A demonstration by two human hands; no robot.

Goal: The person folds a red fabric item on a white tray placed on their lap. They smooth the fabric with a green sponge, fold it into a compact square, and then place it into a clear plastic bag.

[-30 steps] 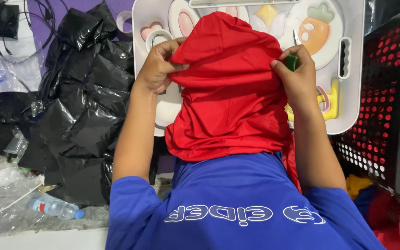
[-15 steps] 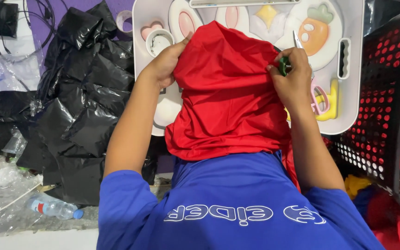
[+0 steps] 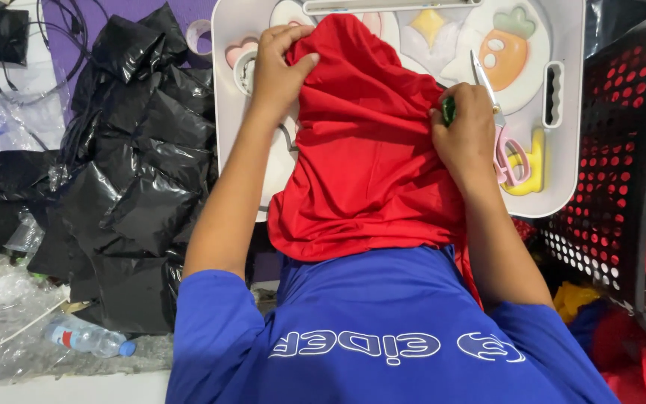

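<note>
On the white tray [image 3: 570,150], a red garment [image 3: 368,150] lies bunched, draping toward the person's lap. The left hand [image 3: 282,67] grips its upper edge, fingers curled into the cloth; the right hand [image 3: 469,131] pinches the right edge while holding a small green object [image 3: 448,111]. Judged as the spreading step, a next move calls for even tension, clear of the scissors [image 3: 499,127].

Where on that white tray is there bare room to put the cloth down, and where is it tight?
The white tray has little bare room: a strip along its right edge past the scissors, and a bit left of the left hand. The red cloth covers the middle. Crowded: black bags left, black basket right.
</note>
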